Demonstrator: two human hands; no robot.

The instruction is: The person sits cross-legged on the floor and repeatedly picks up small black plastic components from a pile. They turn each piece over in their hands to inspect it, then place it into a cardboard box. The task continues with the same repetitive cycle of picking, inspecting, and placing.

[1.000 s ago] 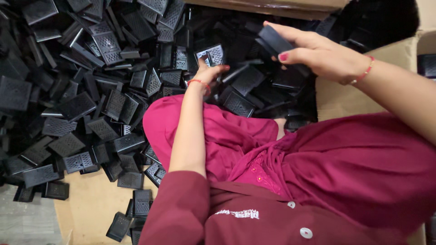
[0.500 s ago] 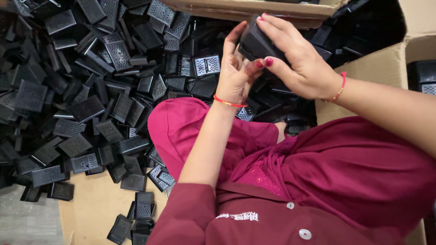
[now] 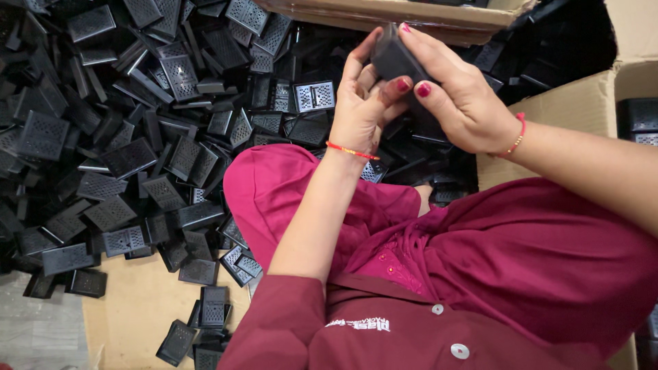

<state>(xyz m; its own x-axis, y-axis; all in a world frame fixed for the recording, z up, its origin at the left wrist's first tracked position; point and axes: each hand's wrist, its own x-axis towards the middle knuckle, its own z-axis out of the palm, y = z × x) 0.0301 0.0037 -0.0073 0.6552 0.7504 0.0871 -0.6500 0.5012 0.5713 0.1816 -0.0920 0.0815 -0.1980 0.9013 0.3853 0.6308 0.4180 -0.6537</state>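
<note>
Nearest, at the bottom of the frame, is my maroon shirt [image 3: 411, 322] with its white buttons, and my knee under pink cloth [image 3: 274, 185] rising toward the middle. At lower left, bare cardboard [image 3: 130, 322] shows, with a few black parts lying loose on it.

My left arm runs up from the bottom centre to my left hand [image 3: 360, 109], a red thread at the wrist. My right arm comes in from the right edge to my right hand [image 3: 459, 103], which also wears a red band. Both hands meet at upper centre, closed around one black part [image 3: 394, 58]: right fingers wrap over its top and far side, right thumb presses its near face, left fingers curl against it from the left. It is held above the heap, not touching it.

Beyond, a heap [image 3: 137, 116] of black grilled parts fills the left and upper frame. A box flap [image 3: 384, 17] crosses the top; another box [image 3: 569, 103] stands at upper right.
</note>
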